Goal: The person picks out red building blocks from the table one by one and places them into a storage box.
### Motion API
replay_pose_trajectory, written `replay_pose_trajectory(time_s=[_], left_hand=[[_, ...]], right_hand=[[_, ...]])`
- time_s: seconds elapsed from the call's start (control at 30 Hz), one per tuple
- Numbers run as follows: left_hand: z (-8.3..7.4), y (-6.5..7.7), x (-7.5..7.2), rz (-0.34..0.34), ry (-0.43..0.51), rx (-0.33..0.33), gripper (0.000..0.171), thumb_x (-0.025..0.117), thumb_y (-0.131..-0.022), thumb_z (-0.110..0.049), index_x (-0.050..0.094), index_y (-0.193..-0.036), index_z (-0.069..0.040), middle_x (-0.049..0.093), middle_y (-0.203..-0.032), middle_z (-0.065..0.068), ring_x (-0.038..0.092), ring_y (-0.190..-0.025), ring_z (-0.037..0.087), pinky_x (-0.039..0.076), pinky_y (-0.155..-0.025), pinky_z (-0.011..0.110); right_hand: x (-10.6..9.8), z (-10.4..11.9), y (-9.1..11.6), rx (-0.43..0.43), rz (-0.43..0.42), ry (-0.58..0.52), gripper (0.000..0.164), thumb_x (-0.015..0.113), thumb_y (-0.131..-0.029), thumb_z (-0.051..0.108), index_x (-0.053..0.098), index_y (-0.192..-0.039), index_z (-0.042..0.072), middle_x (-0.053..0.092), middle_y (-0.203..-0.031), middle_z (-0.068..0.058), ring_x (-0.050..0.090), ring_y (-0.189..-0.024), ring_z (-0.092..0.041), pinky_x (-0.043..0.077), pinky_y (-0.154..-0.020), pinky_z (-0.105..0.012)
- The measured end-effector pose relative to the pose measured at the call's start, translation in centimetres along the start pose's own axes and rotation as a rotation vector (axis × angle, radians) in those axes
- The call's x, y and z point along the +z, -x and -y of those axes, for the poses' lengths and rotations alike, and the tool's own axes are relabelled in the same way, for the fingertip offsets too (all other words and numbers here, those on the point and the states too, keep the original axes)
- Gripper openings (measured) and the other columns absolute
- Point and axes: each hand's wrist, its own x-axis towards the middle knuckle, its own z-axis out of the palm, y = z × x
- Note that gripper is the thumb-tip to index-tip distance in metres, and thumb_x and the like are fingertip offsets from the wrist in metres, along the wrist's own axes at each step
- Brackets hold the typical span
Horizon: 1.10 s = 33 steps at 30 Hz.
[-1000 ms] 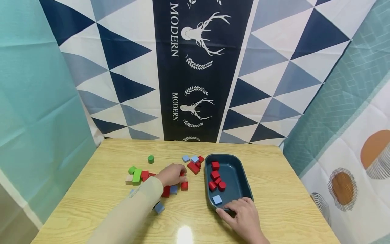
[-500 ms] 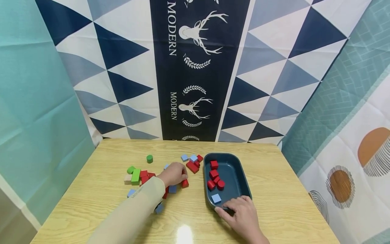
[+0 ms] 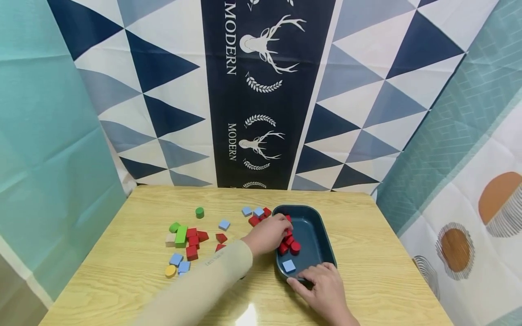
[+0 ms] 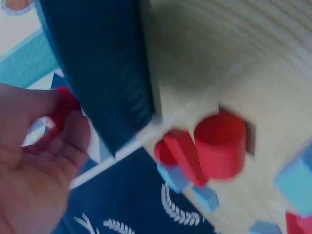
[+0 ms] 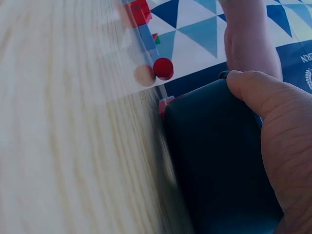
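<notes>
Left hand now over tray wall

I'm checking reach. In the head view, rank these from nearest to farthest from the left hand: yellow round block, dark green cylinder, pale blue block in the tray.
1. Pale blue block: inside the tray, near end.
2. Dark green cylinder: to the left, farther back.
3. Yellow round block: farthest left, toward the front.
</notes>
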Motion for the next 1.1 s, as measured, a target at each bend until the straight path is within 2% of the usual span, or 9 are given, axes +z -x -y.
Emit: replay_pose_trajectory(time_s=[0.2, 0.37, 0.43, 0.57, 0.63, 0.73, 0.9, 1.03, 1.1], left_hand=[[-1.4, -0.7, 1.9, 0.036, -0.326, -0.057, 0.019, 0.068, -0.094, -0.026, 0.074, -0.112, -0.024, 0.066, -0.103, 0.001, 0.052, -0.085, 0.017, 0.057, -0.071, 0.031], [-1.7, -0.6, 2.2, 0.031, -0.393, -0.073, 0.022, 0.065, -0.096, -0.031, 0.073, -0.116, -0.028, 0.068, -0.107, 0.001, 0.049, -0.089, 0.019, 0.057, -0.067, 0.033], [-1.5, -0.6, 2.4, 0.017, -0.382, -0.056, 0.020, 0.065, -0.096, -0.036, 0.075, -0.113, -0.030, 0.069, -0.103, -0.001, 0.049, -0.087, 0.018, 0.055, -0.067, 0.031], [-1.1, -0.3, 2.4, -0.016, -0.340, 0.032, 0.022, 0.066, -0.092, -0.047, 0.079, -0.099, -0.031, 0.070, -0.088, -0.010, 0.051, -0.079, 0.010, 0.044, -0.073, 0.027], [-0.9, -0.1, 2.3, -0.031, -0.317, 0.067, 0.025, 0.066, -0.091, -0.050, 0.079, -0.098, -0.030, 0.070, -0.086, -0.012, 0.052, -0.078, 0.006, 0.039, -0.076, 0.028], [-0.7, 0.2, 2.2, -0.045, -0.261, 0.056, 0.028, 0.064, -0.093, -0.048, 0.076, -0.107, -0.027, 0.070, -0.097, -0.010, 0.053, -0.085, 0.008, 0.044, -0.080, 0.026], [0.5, 0.7, 1.2, -0.091, -0.088, 0.024, 0.030, 0.063, -0.097, -0.035, 0.067, -0.122, -0.019, 0.062, -0.114, -0.003, 0.053, -0.098, 0.011, 0.052, -0.088, 0.029], [3.0, 1.5, -0.4, -0.112, 0.037, 0.020, 0.024, 0.060, -0.100, -0.026, 0.068, -0.120, -0.016, 0.063, -0.113, -0.003, 0.055, -0.101, 0.010, 0.051, -0.092, 0.032], [4.4, 2.3, -1.3, -0.071, 0.101, -0.016, 0.022, 0.060, -0.100, -0.025, 0.069, -0.117, -0.014, 0.066, -0.108, -0.004, 0.057, -0.096, 0.009, 0.053, -0.088, 0.033]], right_hand=[[-0.1, 0.2, 0.1, 0.000, 0.002, -0.001, 0.028, 0.078, -0.076, 0.053, 0.071, -0.065, 0.028, 0.064, -0.065, 0.017, 0.056, -0.065, -0.003, 0.044, -0.069, -0.041], [-0.1, 0.3, 0.0, -0.003, 0.000, -0.008, 0.028, 0.078, -0.076, 0.052, 0.071, -0.065, 0.028, 0.064, -0.065, 0.017, 0.056, -0.064, -0.004, 0.044, -0.070, -0.041], [0.0, 0.3, -0.1, -0.009, -0.003, -0.010, 0.027, 0.079, -0.076, 0.052, 0.071, -0.065, 0.028, 0.064, -0.065, 0.017, 0.056, -0.065, -0.004, 0.044, -0.070, -0.042], [0.0, 0.2, -0.1, -0.010, -0.009, -0.011, 0.027, 0.078, -0.076, 0.052, 0.070, -0.065, 0.029, 0.063, -0.065, 0.017, 0.056, -0.064, -0.004, 0.044, -0.069, -0.043], [0.1, 0.1, 0.0, -0.004, -0.007, -0.012, 0.028, 0.078, -0.076, 0.052, 0.070, -0.065, 0.029, 0.063, -0.065, 0.018, 0.056, -0.064, -0.004, 0.044, -0.069, -0.043], [0.2, 0.0, 0.0, 0.005, -0.003, -0.011, 0.028, 0.078, -0.076, 0.053, 0.070, -0.064, 0.029, 0.062, -0.064, 0.018, 0.055, -0.064, -0.003, 0.044, -0.070, -0.041], [0.4, -0.1, 0.2, 0.003, -0.005, -0.009, 0.027, 0.078, -0.077, 0.053, 0.070, -0.065, 0.030, 0.063, -0.065, 0.018, 0.055, -0.063, -0.004, 0.044, -0.069, -0.041], [0.4, -0.1, 0.2, 0.000, -0.008, -0.011, 0.027, 0.078, -0.077, 0.053, 0.070, -0.065, 0.030, 0.063, -0.065, 0.019, 0.055, -0.063, -0.005, 0.043, -0.069, -0.042], [0.4, -0.2, 0.2, 0.001, -0.007, -0.010, 0.027, 0.077, -0.077, 0.053, 0.071, -0.065, 0.030, 0.063, -0.065, 0.019, 0.056, -0.064, -0.005, 0.043, -0.070, -0.042]])
